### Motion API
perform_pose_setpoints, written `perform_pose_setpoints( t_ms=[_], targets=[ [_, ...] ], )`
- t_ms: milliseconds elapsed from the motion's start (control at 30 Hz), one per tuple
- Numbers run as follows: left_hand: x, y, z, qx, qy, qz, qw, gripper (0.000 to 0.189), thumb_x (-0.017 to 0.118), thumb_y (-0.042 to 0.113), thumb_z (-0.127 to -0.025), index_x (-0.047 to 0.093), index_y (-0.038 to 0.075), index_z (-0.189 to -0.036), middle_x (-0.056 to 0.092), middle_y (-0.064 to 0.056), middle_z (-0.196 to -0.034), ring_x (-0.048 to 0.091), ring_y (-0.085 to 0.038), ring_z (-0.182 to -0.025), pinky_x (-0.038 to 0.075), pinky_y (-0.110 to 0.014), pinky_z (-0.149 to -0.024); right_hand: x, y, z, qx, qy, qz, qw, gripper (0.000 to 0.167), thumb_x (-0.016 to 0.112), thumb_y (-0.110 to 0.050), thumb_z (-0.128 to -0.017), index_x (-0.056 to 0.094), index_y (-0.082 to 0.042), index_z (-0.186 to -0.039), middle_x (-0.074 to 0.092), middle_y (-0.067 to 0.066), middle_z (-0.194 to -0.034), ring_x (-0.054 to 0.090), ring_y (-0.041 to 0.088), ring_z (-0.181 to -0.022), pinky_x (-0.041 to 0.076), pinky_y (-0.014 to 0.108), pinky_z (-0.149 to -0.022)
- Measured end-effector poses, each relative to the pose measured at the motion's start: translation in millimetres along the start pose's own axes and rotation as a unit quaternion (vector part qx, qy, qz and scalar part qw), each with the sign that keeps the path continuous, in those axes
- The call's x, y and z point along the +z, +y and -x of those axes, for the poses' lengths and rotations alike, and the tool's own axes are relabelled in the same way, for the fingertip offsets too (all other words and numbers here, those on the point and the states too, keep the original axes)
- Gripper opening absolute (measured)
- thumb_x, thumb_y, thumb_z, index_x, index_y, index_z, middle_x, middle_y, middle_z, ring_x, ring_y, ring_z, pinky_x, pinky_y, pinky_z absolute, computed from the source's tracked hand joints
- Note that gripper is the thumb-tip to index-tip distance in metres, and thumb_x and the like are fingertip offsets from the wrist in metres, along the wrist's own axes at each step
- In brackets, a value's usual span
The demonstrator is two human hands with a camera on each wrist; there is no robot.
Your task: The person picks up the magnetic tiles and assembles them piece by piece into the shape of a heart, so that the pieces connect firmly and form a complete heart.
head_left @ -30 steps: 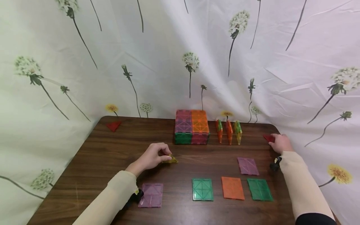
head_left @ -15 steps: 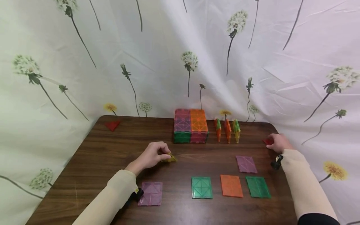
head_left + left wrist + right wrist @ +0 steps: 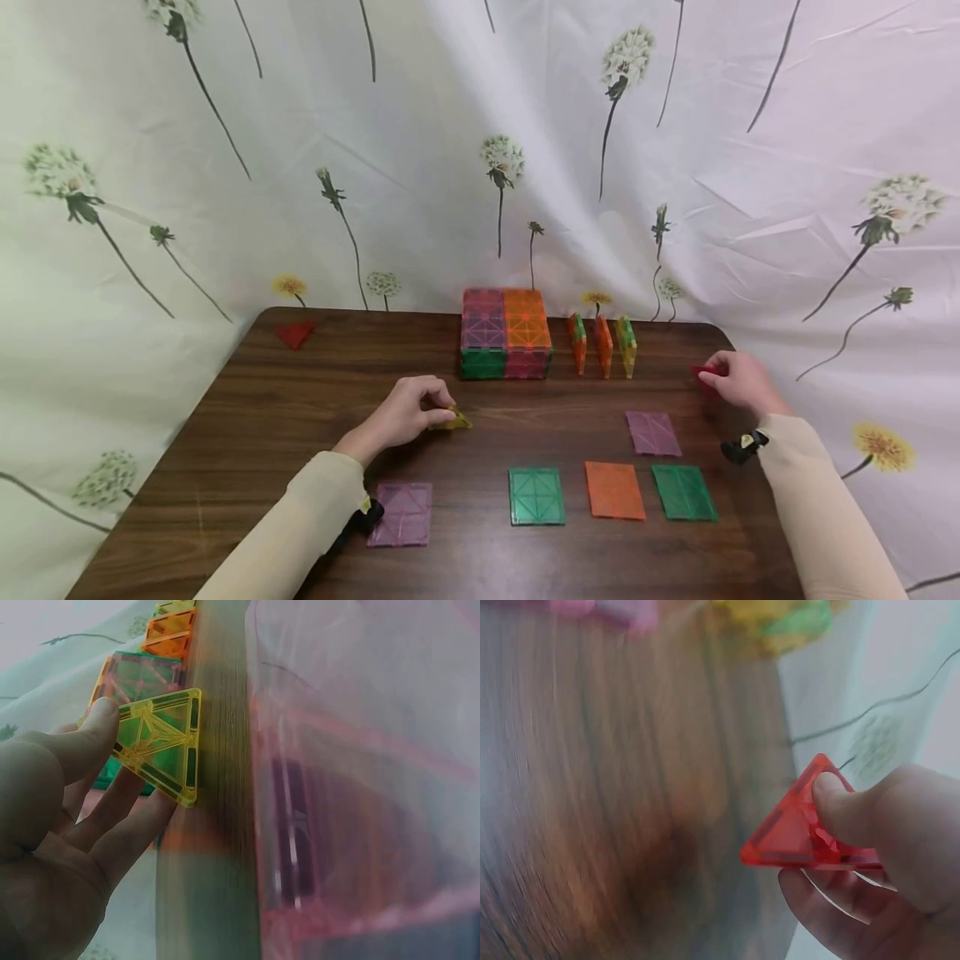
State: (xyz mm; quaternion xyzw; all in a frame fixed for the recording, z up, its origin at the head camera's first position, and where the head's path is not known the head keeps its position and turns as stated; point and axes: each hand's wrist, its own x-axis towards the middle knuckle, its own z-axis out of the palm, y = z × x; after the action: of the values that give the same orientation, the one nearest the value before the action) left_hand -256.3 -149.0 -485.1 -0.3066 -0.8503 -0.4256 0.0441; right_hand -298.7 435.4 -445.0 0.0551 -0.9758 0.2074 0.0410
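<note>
My left hand (image 3: pixel 405 412) pinches a yellow translucent triangular magnetic tile (image 3: pixel 161 746) between thumb and fingers, low over the middle of the wooden table. Under that wrist lies a flat purple square tile (image 3: pixel 408 521). Near the table's right edge, my right hand (image 3: pixel 738 383) holds a red triangular magnetic tile (image 3: pixel 784 840), thumb on its upper face and fingers beneath. Most of the red tile is covered by the hand in the head view. A second red triangle (image 3: pixel 296 333) lies at the far left corner.
A block built of purple, orange, green and pink square tiles (image 3: pixel 506 333) stands at the back. Right of it, several tiles (image 3: pixel 603 348) stand on edge in a row. Flat squares lie in front: green (image 3: pixel 536 497), orange (image 3: pixel 615 492), another green (image 3: pixel 684 493), and purple (image 3: pixel 653 433).
My right hand has shifted slightly left with the red triangle and come up a little from the table. The left hand keeps its pinch on the yellow triangle. The head view has drifted slightly.
</note>
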Motion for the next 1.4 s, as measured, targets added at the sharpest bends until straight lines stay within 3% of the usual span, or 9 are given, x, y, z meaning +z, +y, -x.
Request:
perform_pose_setpoints(
  t_ms=[233,467,667,933,1233,1400],
  targets=[
    [2.7,4.8,-1.6,-0.008,-0.016,0.000,0.9998,0.014,0.085,0.006,-0.088,0.074,0.015,-0.088,0.074,0.001,-0.091,0.069,-0.011,-0.086,0.059,-0.037,-0.081,-3.0,-33.5,12.0,-0.041,0.049,-0.019,0.9978,0.016,0.078,-0.016,-0.095,0.071,-0.002,-0.099,0.072,0.010,-0.086,0.061,0.024,-0.078,0.047,0.039,-0.072],
    [5.6,7.4,-5.6,-0.002,-0.022,-0.001,0.9997,0.012,0.085,0.007,-0.089,0.074,0.013,-0.088,0.074,-0.001,-0.091,0.070,-0.016,-0.087,0.059,-0.035,-0.081,7.5,-79.5,15.3,-0.087,0.050,-0.044,0.9940,0.014,0.080,-0.018,-0.095,0.073,-0.007,-0.100,0.076,0.007,-0.092,0.067,0.022,-0.084,0.050,0.038,-0.076],
    [11.5,9.7,-10.2,-0.001,-0.025,-0.003,0.9997,0.013,0.085,0.008,-0.088,0.074,0.014,-0.088,0.074,-0.001,-0.092,0.071,-0.019,-0.088,0.060,-0.038,-0.082,28.6,-125.6,14.2,-0.160,0.029,-0.083,0.9832,0.009,0.083,-0.012,-0.091,0.075,-0.011,-0.095,0.074,0.000,-0.087,0.066,0.015,-0.077,0.055,0.030,-0.069],
    [16.2,10.9,-13.8,0.004,-0.023,-0.014,0.9996,0.014,0.086,0.009,-0.087,0.074,0.016,-0.086,0.074,0.002,-0.092,0.070,-0.012,-0.087,0.058,-0.030,-0.082,64.9,-173.3,8.3,-0.243,-0.015,-0.101,0.9645,0.008,0.082,-0.018,-0.093,0.075,-0.018,-0.096,0.067,-0.011,-0.079,0.060,0.006,-0.069,0.053,0.028,-0.063],
    [18.3,12.7,-16.4,0.004,-0.023,-0.016,0.9996,0.014,0.087,0.008,-0.087,0.075,0.016,-0.086,0.074,0.005,-0.091,0.069,-0.012,-0.087,0.059,-0.033,-0.083,102.1,-214.8,7.4,-0.311,-0.079,-0.072,0.9443,0.007,0.080,-0.017,-0.096,0.073,-0.017,-0.096,0.068,-0.008,-0.086,0.060,0.003,-0.073,0.054,0.026,-0.067],
    [19.4,14.5,-16.8,0.013,-0.022,-0.011,0.9996,0.012,0.087,0.008,-0.087,0.076,0.014,-0.086,0.074,0.002,-0.090,0.070,-0.016,-0.087,0.059,-0.034,-0.082,110.7,-242.2,7.4,-0.337,-0.103,-0.033,0.9354,0.008,0.077,-0.019,-0.098,0.069,-0.020,-0.096,0.066,-0.012,-0.081,0.055,0.003,-0.065,0.051,0.024,-0.060]
  ],
)
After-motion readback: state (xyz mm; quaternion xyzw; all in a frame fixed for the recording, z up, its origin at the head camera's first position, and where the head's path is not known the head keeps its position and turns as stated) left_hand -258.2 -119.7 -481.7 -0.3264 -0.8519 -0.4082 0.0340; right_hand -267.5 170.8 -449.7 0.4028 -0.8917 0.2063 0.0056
